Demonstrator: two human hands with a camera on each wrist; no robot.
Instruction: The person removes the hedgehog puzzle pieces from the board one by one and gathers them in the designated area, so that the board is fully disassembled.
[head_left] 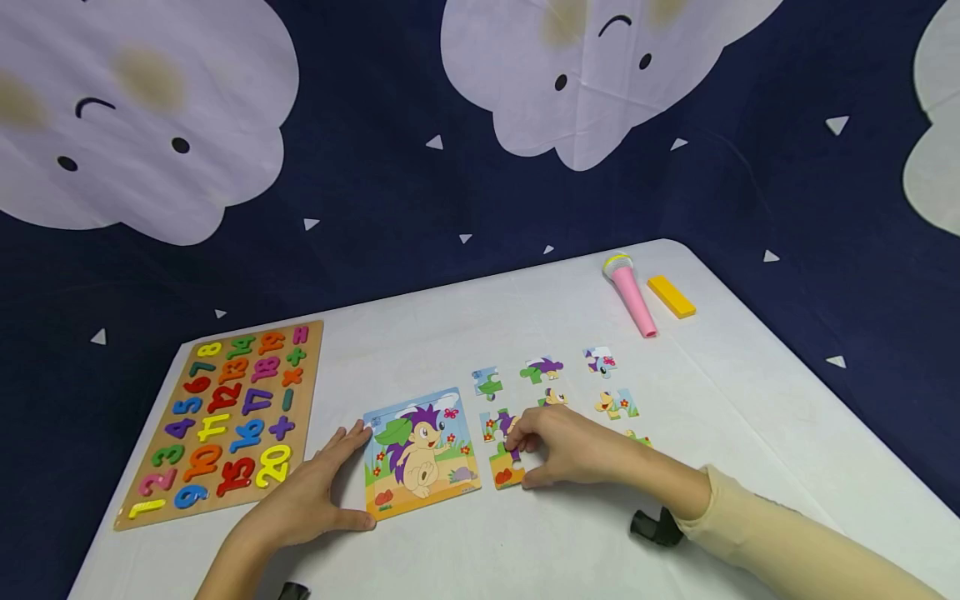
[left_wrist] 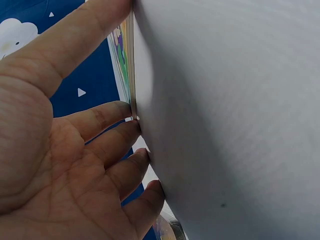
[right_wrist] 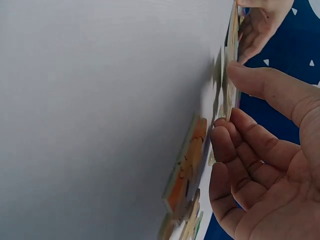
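A square picture board (head_left: 423, 467) with a purple-spined hedgehog lies flat on the white table. At its left edge rests my left hand (head_left: 307, 500), thumb by the lower corner and fingers by the upper one; the left wrist view shows these fingers mostly straight. Just right of the board, my right hand (head_left: 581, 446) pinches a jigsaw puzzle piece (head_left: 504, 467) between thumb and fingers, low over the table. Directly behind that piece is another with flowers (head_left: 495, 425). Several loose pieces, such as a leaf piece (head_left: 489, 383) and a butterfly piece (head_left: 600, 361), lie beyond; my right hand partly covers some.
A wooden number board (head_left: 311, 375) with colourful digits lies at the left. Near the back right are a pink toy microphone (head_left: 633, 300) and a yellow block (head_left: 671, 297). A black object (head_left: 656, 527) shows below the right forearm. Dark blue cloth hangs behind the table.
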